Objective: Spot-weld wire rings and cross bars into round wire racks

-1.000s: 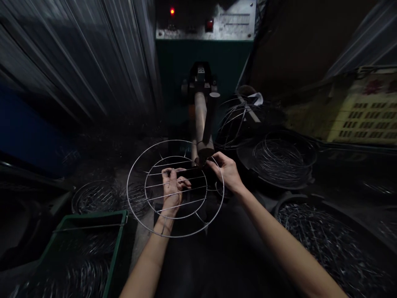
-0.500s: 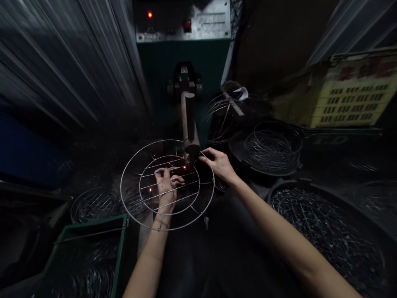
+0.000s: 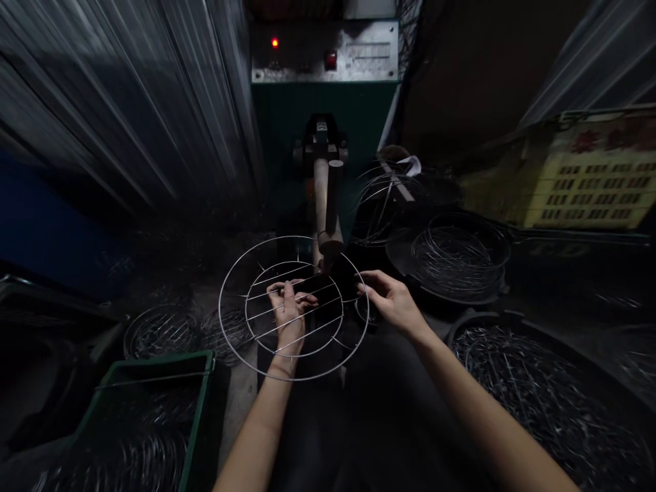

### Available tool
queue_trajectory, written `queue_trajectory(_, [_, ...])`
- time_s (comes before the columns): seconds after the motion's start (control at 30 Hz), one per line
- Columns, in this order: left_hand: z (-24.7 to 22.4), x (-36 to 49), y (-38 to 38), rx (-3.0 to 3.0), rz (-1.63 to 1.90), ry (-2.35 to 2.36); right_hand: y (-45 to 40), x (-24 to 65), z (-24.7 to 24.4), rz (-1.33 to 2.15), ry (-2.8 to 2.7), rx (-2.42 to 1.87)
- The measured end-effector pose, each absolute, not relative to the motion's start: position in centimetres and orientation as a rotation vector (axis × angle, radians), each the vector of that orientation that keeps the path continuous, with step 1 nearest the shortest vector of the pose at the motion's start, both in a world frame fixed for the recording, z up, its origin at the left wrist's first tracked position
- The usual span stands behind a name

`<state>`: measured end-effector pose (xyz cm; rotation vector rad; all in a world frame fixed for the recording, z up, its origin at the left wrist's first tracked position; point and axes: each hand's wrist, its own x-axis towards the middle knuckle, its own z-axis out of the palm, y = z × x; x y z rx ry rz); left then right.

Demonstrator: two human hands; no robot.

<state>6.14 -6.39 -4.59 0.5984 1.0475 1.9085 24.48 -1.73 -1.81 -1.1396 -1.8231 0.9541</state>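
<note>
Right grip — now farther from the machine arm — pinches the wire rack; left grip holds it too.

Rack: two concentric wire rings, spoked; inner bars run 8 to 2 o'clock. Near level, 7 o'clock of view centre.

We hold a round wire rack at the machine arm.
Our left hand grips its bars from below; our right hand is at the outer ring, near a dark basin.
</note>
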Motion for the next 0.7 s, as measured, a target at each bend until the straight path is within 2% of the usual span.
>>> queue_trajectory(0.33, [-4.6,5.8,-6.5,0.607,1.905,0.982,-2.3,24.8,-1.2,1.033,-1.742,-1.143])
queue_trajectory(0.53, [-4.5,4.2,-7.1,0.681,1.703,0.898,-4.7,26.0,-1.9,1.179,-1.769,-1.098])
queue_trajectory(0.7, [-4.2,5.0,-7.8,0.681,1.775,0.965,-3.5,23.8,-3.1,1.069,-1.499,-1.147])
